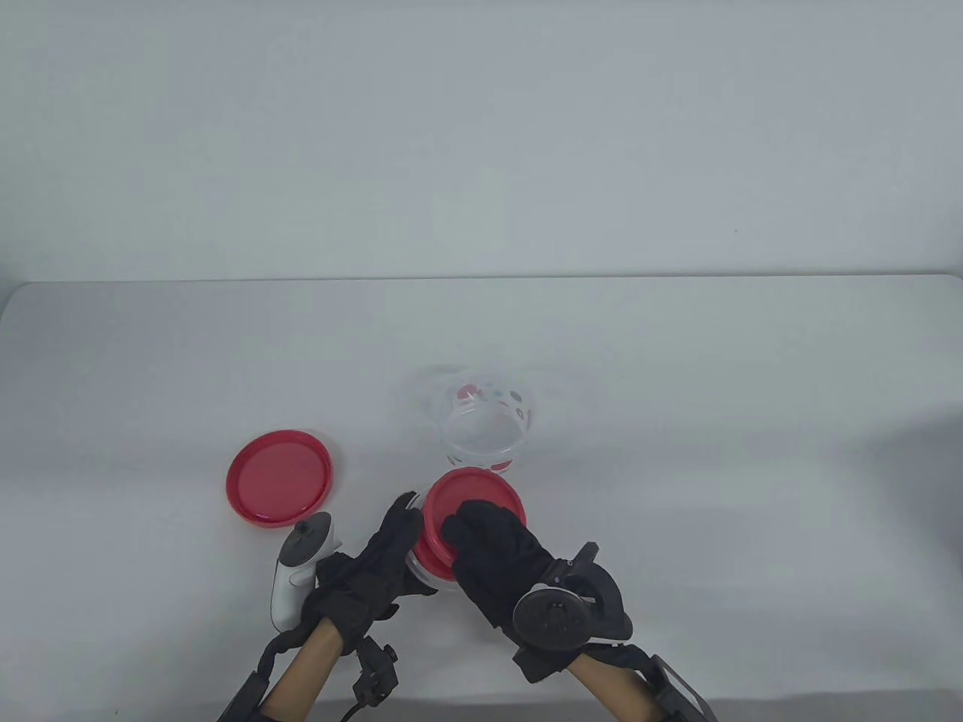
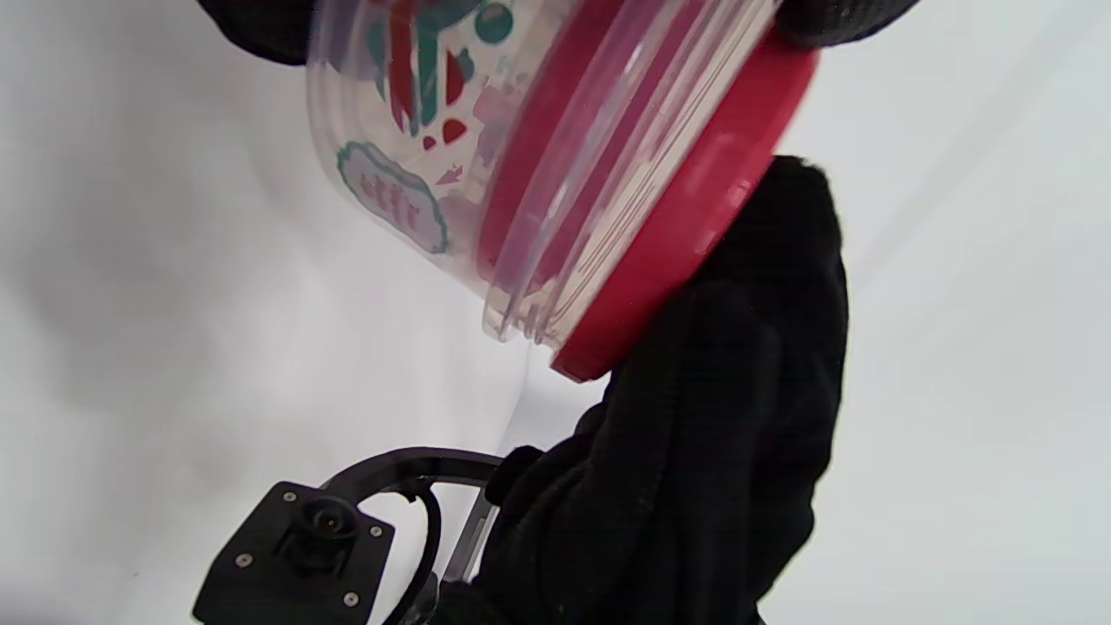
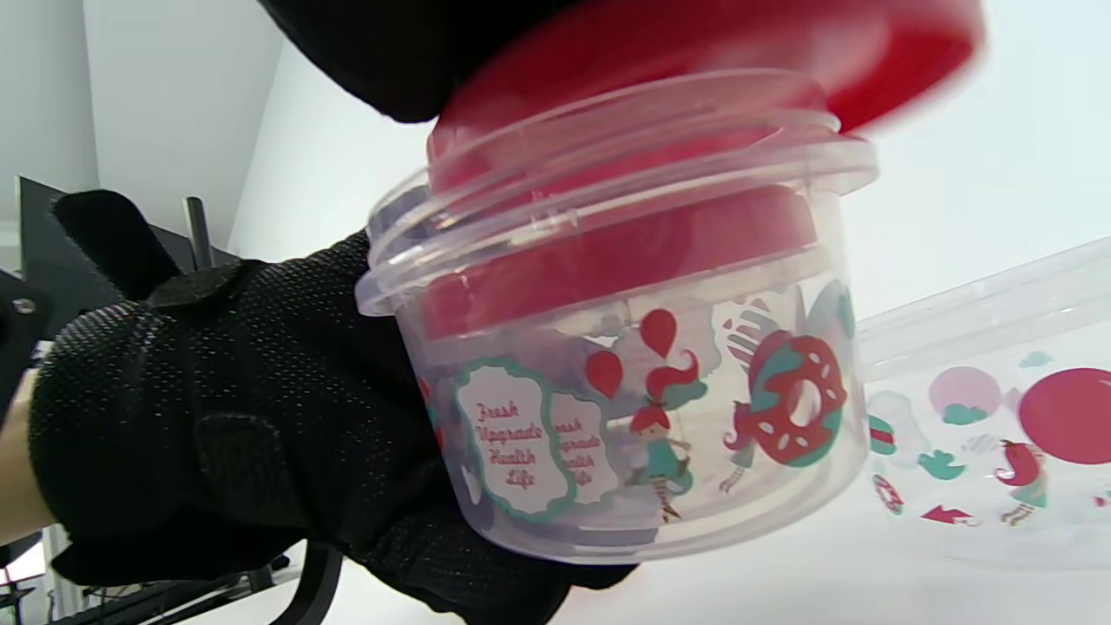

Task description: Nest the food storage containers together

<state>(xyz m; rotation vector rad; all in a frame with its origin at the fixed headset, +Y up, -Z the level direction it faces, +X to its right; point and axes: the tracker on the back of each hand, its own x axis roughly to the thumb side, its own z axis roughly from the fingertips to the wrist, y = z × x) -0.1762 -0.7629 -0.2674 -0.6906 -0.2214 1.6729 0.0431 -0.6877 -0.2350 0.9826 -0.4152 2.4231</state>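
Loose lid [image 1: 279, 476] left of open container [image 1: 487, 427]; held container [image 3: 625, 382] nearer.

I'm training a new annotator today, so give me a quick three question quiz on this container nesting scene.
1. True or false: the loose red lid lies to the left of the open clear container.
2. Which hand grips the body of the lidded printed container?
3. The right hand rests on: A) the open container, B) the held container's red lid, C) the table.

Key: 1 true; 2 left hand; 3 B.
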